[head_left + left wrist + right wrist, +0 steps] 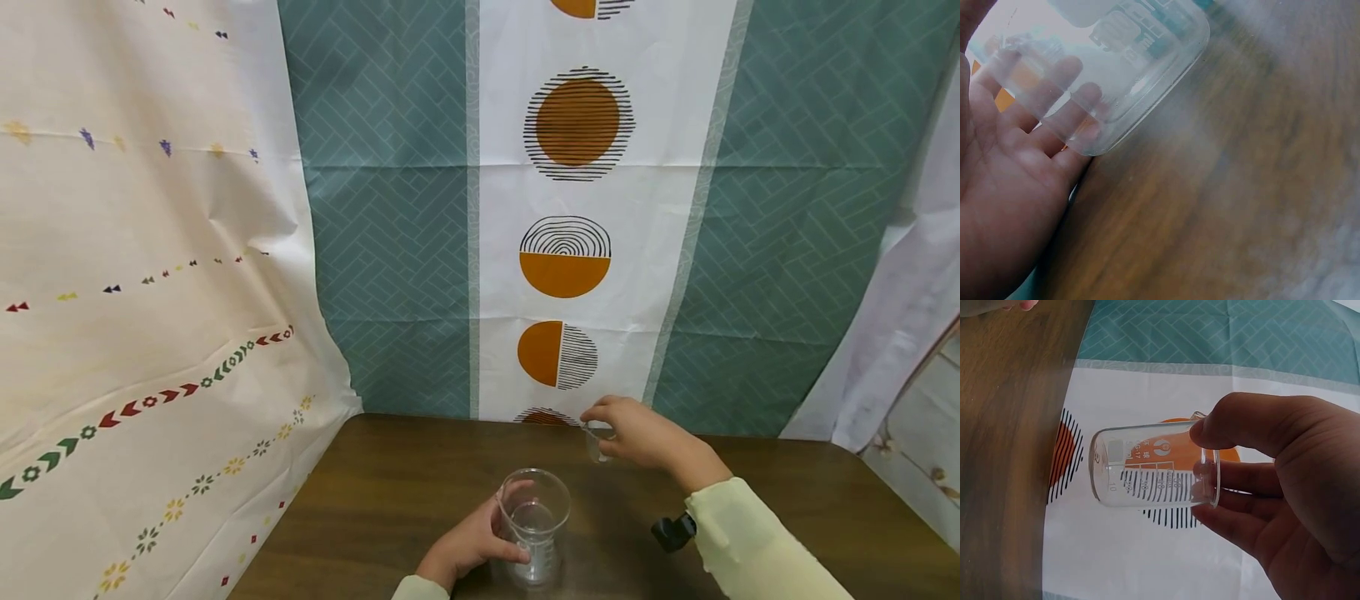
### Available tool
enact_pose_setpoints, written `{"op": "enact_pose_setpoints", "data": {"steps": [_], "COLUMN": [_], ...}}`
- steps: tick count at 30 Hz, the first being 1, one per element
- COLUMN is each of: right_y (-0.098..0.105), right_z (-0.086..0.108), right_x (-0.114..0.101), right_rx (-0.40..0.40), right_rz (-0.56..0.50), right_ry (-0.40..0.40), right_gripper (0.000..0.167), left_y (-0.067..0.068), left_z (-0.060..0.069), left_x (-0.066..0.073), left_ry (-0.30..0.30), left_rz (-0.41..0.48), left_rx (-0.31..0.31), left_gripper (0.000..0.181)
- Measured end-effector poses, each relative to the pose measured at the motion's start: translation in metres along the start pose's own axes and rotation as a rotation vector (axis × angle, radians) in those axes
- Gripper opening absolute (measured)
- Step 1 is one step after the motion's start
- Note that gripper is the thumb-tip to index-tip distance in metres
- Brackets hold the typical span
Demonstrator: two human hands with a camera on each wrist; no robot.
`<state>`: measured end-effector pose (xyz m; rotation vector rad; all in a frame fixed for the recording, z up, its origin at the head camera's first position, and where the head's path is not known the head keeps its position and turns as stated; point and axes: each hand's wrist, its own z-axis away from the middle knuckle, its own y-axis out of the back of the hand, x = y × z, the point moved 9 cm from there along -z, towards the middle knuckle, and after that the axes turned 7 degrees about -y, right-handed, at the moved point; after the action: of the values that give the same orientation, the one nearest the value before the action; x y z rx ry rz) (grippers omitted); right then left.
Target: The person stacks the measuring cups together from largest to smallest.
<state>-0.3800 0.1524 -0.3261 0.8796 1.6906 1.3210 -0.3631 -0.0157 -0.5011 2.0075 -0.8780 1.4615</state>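
Observation:
A large clear glass beaker [551, 546] is upright at the front middle of the table, with my left hand [472, 537] curled round its left side. A second ring shows inside it; I cannot tell whether that is another vessel. White graduations mark the big beaker [1147, 62] in the left wrist view, fingers showing through the glass. Farther back and right, my right hand [645, 437] pinches a small clear beaker [595, 447] near its rim, held above the table. In the right wrist view the small beaker [1147, 469] looks empty and carries white graduations.
The brown wooden table [405, 467] ends at the back against a hanging green and white curtain [397, 250] with orange circles. A patterned cream cloth [150, 333] hangs along the left side. A black device [673, 532] is strapped at the right wrist.

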Motion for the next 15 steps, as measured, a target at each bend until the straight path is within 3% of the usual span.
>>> {"op": "enact_pose_setpoints", "data": {"steps": [6, 15], "right_y": [-0.0012, -0.0012], "right_z": [0.0002, 0.0010], "right_x": [-0.0007, -0.0064], "right_rx": [-0.008, -0.004], "right_rz": [-0.009, -0.010], "right_ry": [-0.029, -0.011], "right_gripper": [0.036, 0.036], "left_y": [-0.0003, 0.0006], "left_z": [0.0014, 0.0026], "left_x": [0.0000, -0.0010], "left_ry": [0.001, 0.004], "left_rz": [-0.002, -0.021], "left_rx": [0.007, 0.016], "left_gripper": [0.085, 0.086]}}
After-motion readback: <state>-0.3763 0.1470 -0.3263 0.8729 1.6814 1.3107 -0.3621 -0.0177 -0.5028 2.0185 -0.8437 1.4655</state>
